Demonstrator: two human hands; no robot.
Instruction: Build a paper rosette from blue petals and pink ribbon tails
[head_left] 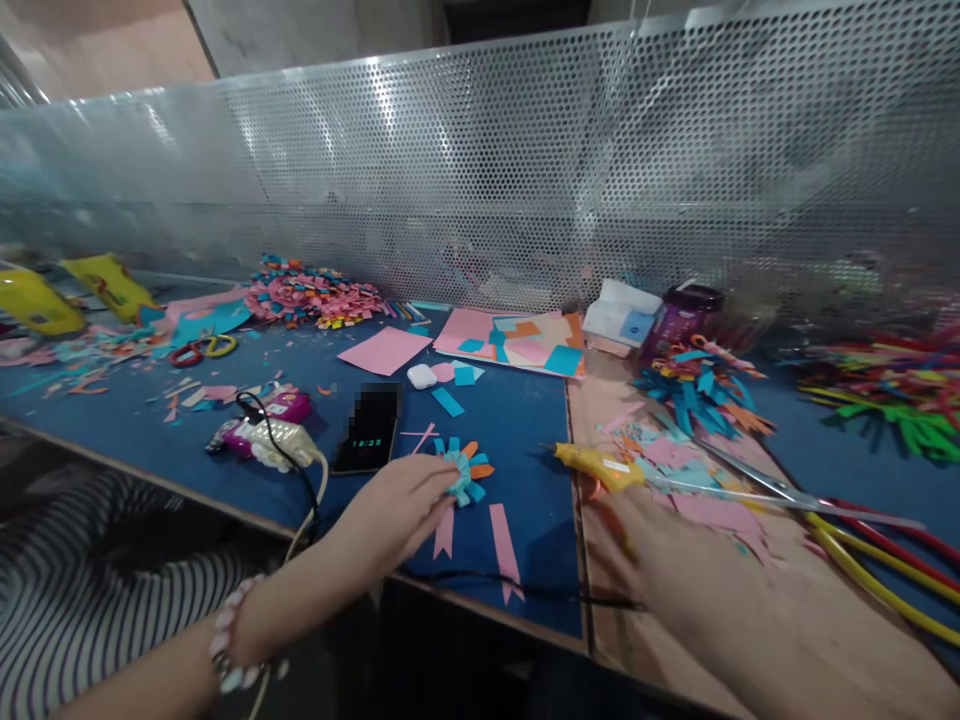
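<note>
My left hand [401,505], with a beaded bracelet above it, has its fingers closed at the edge of a paper flower [466,472] with blue and orange petals. A notched pink paper strip [444,532] shows under those fingers, and a second pink strip [504,552] lies to its right on the blue table. My right hand [634,535], somewhat blurred, is wrapped around a yellow hot glue gun [604,465]. The gun's nozzle points left toward the flower, with a gap between them. Thin crossed pink strips [424,435] lie just behind the flower.
Large scissors [795,500] lie right of the glue gun among paper scraps [675,460]. A phone [369,428] and a power strip [281,442] with cords are at left. Black cable [525,578] crosses the front edge. A perforated metal panel [487,170] stands behind.
</note>
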